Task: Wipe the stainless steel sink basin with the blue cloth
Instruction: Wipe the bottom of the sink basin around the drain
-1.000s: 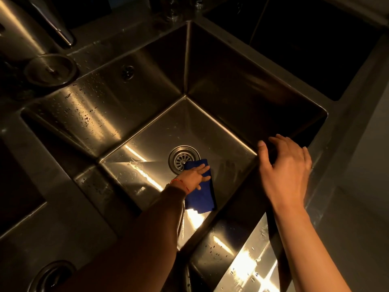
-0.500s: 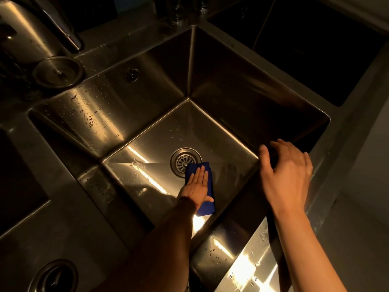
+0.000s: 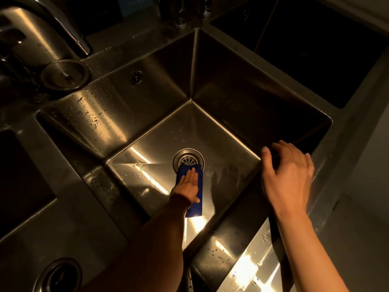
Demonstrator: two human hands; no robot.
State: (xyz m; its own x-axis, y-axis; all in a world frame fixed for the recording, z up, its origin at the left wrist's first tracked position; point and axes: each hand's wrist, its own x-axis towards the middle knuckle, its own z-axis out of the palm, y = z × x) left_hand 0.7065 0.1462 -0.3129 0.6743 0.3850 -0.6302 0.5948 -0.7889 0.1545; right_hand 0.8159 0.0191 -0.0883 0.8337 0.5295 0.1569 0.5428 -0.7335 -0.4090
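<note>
Pressing flat with straight fingers, left hand [image 3: 188,185] pins blue cloth [image 3: 197,199] to sink basin [image 3: 147,178] floor; cloth's far edge overlaps drain [image 3: 188,160], hiding its near rim. Right hand [image 3: 288,178], fingers loosely spread, rests at basin's right rim; fingertips lost in shadow. Faucet [image 3: 63,32] cut off at frame's top left.

A curved faucet [image 3: 69,34] rises at the far left above a round metal lid [image 3: 65,75] on the counter.

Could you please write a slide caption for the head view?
Left hand presses the blue cloth flat beside the drain while the right hand rests at the sink edge.
</note>
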